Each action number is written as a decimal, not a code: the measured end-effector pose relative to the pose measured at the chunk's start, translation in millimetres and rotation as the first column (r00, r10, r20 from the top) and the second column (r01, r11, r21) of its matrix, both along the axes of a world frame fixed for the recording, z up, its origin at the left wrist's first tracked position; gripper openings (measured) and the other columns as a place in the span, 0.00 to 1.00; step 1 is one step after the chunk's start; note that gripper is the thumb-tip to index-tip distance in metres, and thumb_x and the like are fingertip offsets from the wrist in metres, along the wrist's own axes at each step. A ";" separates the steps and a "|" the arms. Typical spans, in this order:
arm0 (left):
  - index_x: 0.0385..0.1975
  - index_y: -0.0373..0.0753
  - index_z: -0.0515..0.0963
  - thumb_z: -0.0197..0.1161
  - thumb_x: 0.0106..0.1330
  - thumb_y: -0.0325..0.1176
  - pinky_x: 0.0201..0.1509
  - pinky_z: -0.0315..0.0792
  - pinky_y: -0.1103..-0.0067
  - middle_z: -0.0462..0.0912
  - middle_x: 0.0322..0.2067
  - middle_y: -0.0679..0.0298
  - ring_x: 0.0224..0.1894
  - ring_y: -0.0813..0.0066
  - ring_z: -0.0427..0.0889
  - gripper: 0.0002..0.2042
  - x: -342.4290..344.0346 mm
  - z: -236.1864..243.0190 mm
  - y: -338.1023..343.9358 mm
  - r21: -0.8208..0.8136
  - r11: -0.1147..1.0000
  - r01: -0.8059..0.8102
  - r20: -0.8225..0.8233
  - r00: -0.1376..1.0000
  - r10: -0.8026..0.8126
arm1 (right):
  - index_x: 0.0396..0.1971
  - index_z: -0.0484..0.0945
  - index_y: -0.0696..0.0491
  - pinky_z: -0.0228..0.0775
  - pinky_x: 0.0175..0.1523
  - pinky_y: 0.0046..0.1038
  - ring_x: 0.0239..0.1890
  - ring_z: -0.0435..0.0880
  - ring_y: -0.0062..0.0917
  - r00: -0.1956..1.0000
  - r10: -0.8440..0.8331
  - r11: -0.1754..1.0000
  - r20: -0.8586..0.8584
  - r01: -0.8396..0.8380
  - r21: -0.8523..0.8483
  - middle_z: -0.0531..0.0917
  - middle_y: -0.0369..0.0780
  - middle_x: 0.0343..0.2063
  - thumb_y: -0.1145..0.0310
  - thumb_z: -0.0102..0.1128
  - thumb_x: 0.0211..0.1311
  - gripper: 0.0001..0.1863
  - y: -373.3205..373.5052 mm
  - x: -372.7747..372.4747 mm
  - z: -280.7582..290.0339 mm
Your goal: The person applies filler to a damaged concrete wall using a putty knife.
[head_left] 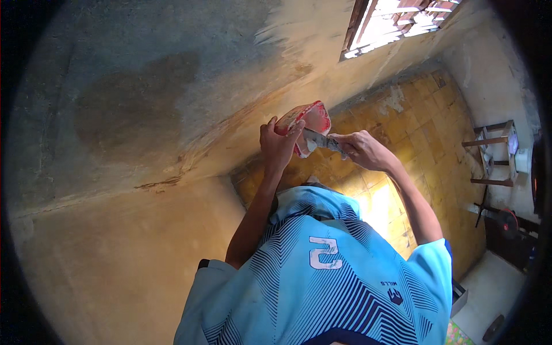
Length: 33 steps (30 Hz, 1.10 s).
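My left hand (pixel 278 145) is wrapped around the side of a red, bowl-like container (pixel 317 117) with an uneven rim. Whitish paste coats its inside, and the container is tilted so its mouth faces right. In my right hand (pixel 367 152) is a putty knife (pixel 325 141), gripped near its handle end. Its grey, smeared blade reaches into the mouth of the container, with a lump of pale paste by its edge. My fingers hide most of the knife's handle.
A wall (pixel 230 63) with grey, patchy plaster and a dark stain (pixel 138 95) rises at the left. A barred window (pixel 397 26) is at the upper right. Yellow floor tiles (pixel 417 123) lie below my hands. At the far right stand a wooden stool-like frame (pixel 487 142) and a fan (pixel 508 223).
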<state>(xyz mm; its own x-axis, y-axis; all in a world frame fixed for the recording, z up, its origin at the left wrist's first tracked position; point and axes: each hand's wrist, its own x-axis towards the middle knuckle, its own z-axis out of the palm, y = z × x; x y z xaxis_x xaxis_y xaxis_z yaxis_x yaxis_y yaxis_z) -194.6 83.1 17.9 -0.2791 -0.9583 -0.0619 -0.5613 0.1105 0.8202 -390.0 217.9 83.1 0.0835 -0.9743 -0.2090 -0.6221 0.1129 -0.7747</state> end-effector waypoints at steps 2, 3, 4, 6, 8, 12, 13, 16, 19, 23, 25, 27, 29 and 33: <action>0.53 0.25 0.70 0.71 0.47 0.56 0.46 0.72 0.73 0.73 0.40 0.53 0.41 0.65 0.76 0.42 -0.7 5.6 1.0 0.095 0.995 -0.018 0.070 0.997 0.011 | 0.56 0.72 0.54 0.68 0.26 0.27 0.18 0.72 0.24 0.982 -0.103 0.991 0.159 0.088 0.102 0.76 0.43 0.18 0.74 0.45 0.63 0.21 3.0 3.2 -0.5; 0.53 0.25 0.70 0.71 0.47 0.56 0.46 0.72 0.73 0.73 0.40 0.53 0.41 0.65 0.76 0.42 -2.0 7.1 2.2 0.093 0.996 -0.015 0.077 0.997 0.008 | 0.56 0.72 0.54 0.68 0.26 0.27 0.18 0.72 0.24 0.980 -0.106 0.991 0.166 0.090 0.100 0.76 0.43 0.18 0.74 0.45 0.63 0.21 7.1 8.1 -2.7; 0.53 0.24 0.69 0.71 0.46 0.56 0.47 0.72 0.72 0.73 0.41 0.52 0.41 0.65 0.76 0.43 -4.7 8.9 3.5 0.064 0.998 -0.004 0.115 0.993 -0.003 | 0.56 0.72 0.54 0.68 0.25 0.25 0.17 0.71 0.21 0.948 -0.206 0.968 0.244 0.162 0.190 0.77 0.41 0.19 0.73 0.43 0.64 0.20 12.6 13.7 -6.4; 0.54 0.24 0.69 0.71 0.46 0.57 0.47 0.72 0.72 0.73 0.41 0.50 0.42 0.65 0.76 0.43 -7.7 6.7 3.1 0.031 0.999 0.016 0.157 0.987 -0.021 | 0.57 0.71 0.55 0.64 0.20 0.20 0.17 0.69 0.15 0.874 -0.321 0.932 0.364 0.224 0.285 0.79 0.36 0.21 0.69 0.42 0.69 0.19 19.1 15.6 -22.0; 0.55 0.24 0.67 0.70 0.48 0.57 0.46 0.73 0.73 0.74 0.40 0.51 0.41 0.66 0.77 0.44 -4.4 -6.4 1.6 0.008 1.000 -0.019 0.109 0.994 0.018 | 0.57 0.71 0.56 0.62 0.18 0.18 0.16 0.69 0.14 0.725 -0.446 0.873 0.525 0.223 0.434 0.80 0.37 0.22 0.68 0.41 0.69 0.20 21.6 13.6 -27.5; 0.55 0.27 0.67 0.70 0.44 0.61 0.49 0.71 0.71 0.74 0.41 0.51 0.45 0.61 0.76 0.46 3.9 -23.1 -3.1 0.205 0.978 -0.040 -0.026 0.999 0.046 | 0.56 0.68 0.59 0.57 0.14 0.12 0.14 0.68 0.12 0.221 -0.647 0.759 0.730 0.097 0.644 0.80 0.40 0.26 0.67 0.42 0.68 0.20 38.6 9.0 -47.0; 0.55 0.27 0.67 0.69 0.47 0.59 0.45 0.72 0.73 0.74 0.40 0.53 0.42 0.64 0.77 0.44 7.3 -26.4 -7.0 0.275 0.961 -0.029 -0.059 0.997 0.047 | 0.55 0.68 0.59 0.56 0.13 0.12 0.14 0.67 0.12 0.051 -0.702 0.712 0.710 0.048 0.700 0.79 0.40 0.27 0.67 0.43 0.68 0.19 41.6 9.1 -49.3; 0.54 0.29 0.69 0.67 0.54 0.54 0.37 0.73 0.78 0.76 0.37 0.58 0.35 0.72 0.78 0.37 17.5 -36.3 -6.9 0.454 0.891 0.016 -0.243 0.964 0.107 | 0.55 0.67 0.58 0.56 0.13 0.11 0.14 0.67 0.12 -0.129 -0.687 0.713 0.715 0.071 0.698 0.78 0.41 0.29 0.65 0.43 0.67 0.20 53.1 8.5 -47.8; 0.52 0.32 0.71 0.64 0.59 0.51 0.35 0.75 0.79 0.77 0.38 0.61 0.35 0.75 0.79 0.30 39.9 -42.6 -2.8 0.606 0.793 0.068 -0.351 0.917 0.190 | 0.56 0.66 0.58 0.57 0.14 0.11 0.15 0.67 0.12 -0.211 -0.589 0.755 0.780 0.200 0.624 0.78 0.41 0.29 0.63 0.43 0.67 0.21 52.0 19.4 -60.5; 0.49 0.38 0.73 0.60 0.62 0.49 0.36 0.74 0.80 0.77 0.38 0.64 0.36 0.76 0.78 0.23 107.0 -91.1 -11.0 0.677 0.735 0.031 -0.373 0.875 0.307 | 0.58 0.67 0.55 0.63 0.19 0.16 0.18 0.71 0.14 -0.072 -0.570 0.581 0.819 0.669 0.464 0.79 0.38 0.29 0.63 0.42 0.67 0.22 10.2 43.0 -101.5; 0.48 0.40 0.73 0.61 0.61 0.48 0.35 0.74 0.79 0.76 0.38 0.66 0.37 0.76 0.77 0.21 131.6 -91.0 -5.7 0.722 0.690 -0.043 -0.320 0.864 0.389 | 0.57 0.69 0.54 0.64 0.21 0.16 0.19 0.71 0.14 -0.160 -0.562 0.390 0.811 0.814 0.431 0.79 0.37 0.30 0.64 0.43 0.67 0.20 -33.0 57.4 -122.1; 0.50 0.41 0.72 0.60 0.61 0.49 0.38 0.75 0.76 0.76 0.41 0.65 0.40 0.74 0.77 0.23 155.6 -78.3 -1.3 0.714 0.693 -0.097 -0.256 0.885 0.389 | 0.55 0.70 0.54 0.67 0.25 0.17 0.22 0.73 0.15 -0.191 -0.595 0.248 0.780 0.880 0.405 0.78 0.36 0.30 0.65 0.44 0.68 0.18 -87.4 69.2 -147.8; 0.54 0.43 0.70 0.59 0.60 0.51 0.42 0.75 0.69 0.73 0.47 0.62 0.47 0.69 0.75 0.26 184.1 -73.5 -6.8 0.704 0.686 -0.183 -0.183 0.886 0.425 | 0.54 0.70 0.54 0.67 0.28 0.19 0.26 0.72 0.14 -0.215 -0.566 0.057 0.796 0.953 0.298 0.77 0.35 0.30 0.65 0.44 0.69 0.17 -149.1 90.3 -155.5; 0.56 0.43 0.68 0.58 0.61 0.52 0.43 0.75 0.67 0.73 0.49 0.61 0.48 0.65 0.75 0.28 228.3 -72.5 -31.4 0.683 0.704 -0.193 -0.107 0.927 0.358 | 0.48 0.68 0.61 0.65 0.38 0.32 0.33 0.71 0.27 -0.161 -0.787 -0.137 0.596 0.987 0.086 0.70 0.43 0.31 0.68 0.45 0.69 0.14 -247.5 109.1 -181.7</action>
